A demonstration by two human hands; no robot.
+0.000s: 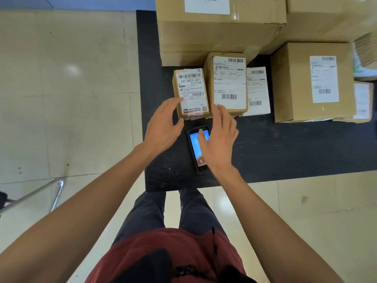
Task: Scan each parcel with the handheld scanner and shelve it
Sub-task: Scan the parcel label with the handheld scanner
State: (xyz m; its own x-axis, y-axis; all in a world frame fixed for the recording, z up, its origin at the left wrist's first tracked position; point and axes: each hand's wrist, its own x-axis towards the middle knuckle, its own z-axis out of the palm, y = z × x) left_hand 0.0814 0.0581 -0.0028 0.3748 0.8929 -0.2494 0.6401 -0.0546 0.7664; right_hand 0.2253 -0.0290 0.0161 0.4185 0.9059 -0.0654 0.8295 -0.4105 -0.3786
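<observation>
Reaching with both hands over the black table (265, 152): my left hand (163, 127) is spread, fingers at the near left corner of the small parcel (190, 92), not closed on it yet; my right hand (219, 139) is spread too, hovering above the handheld scanner (194, 148), holding nothing. Scanner lies flat on the table, screen lit, at 6 o'clock of the small parcel and just beside it. Taller labelled parcel (227, 82) touches the small one at its 3 o'clock; a flat white parcel (258, 90) sits further at 3 o'clock. Medium box (312, 80) is well apart to the right, big carton (220, 27) at 12 o'clock, stacked stuff at the right edge is blurred. Progress, my read: early or mid-batch, at least five parcels on the table unshelved; can't tell which are scanned. No shelf in view. Next looks like picking up the small parcel and the scanner. Room: pale glossy tiled floor (71, 78) with light glare, a metal chair or stand leg (55, 193) at 8 o'clock.
</observation>
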